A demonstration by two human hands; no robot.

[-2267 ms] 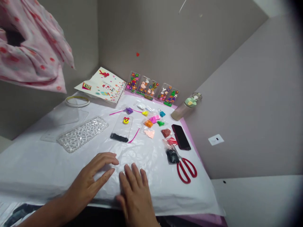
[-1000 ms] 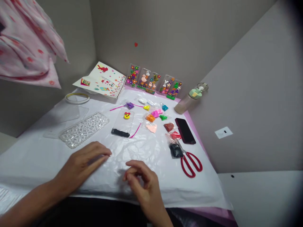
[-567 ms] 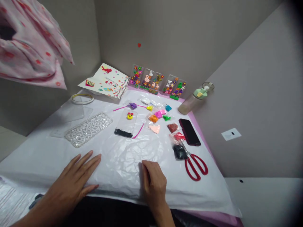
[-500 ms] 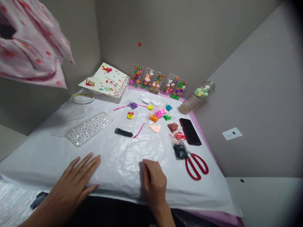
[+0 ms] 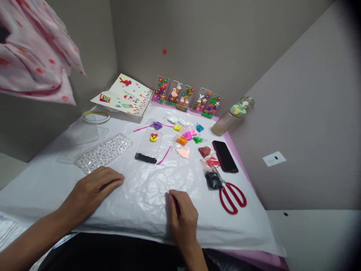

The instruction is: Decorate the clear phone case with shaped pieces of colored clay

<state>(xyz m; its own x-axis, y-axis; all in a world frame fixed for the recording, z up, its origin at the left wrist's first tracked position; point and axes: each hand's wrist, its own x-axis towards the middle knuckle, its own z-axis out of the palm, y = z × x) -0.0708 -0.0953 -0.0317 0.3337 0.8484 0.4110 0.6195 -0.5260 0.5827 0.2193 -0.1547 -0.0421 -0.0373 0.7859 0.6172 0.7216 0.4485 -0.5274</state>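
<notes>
Left hand (image 5: 94, 190) is, in the head view, drawing in from flat and spread to fingertips meeting thumb, grip pinching nothing visible, close by the textured clear case (image 5: 105, 150), contact unclear; right hand (image 5: 184, 214) is staying loosely curled, contents not visible. Beyond both, the decorated clear case (image 5: 148, 148) is lying on the table's wrinkled white sheet (image 5: 158, 188); either palm dragging that sheet would probably be shifting it.

No legible texts, labels, brands, numbers or signs anywhere in view.
</notes>
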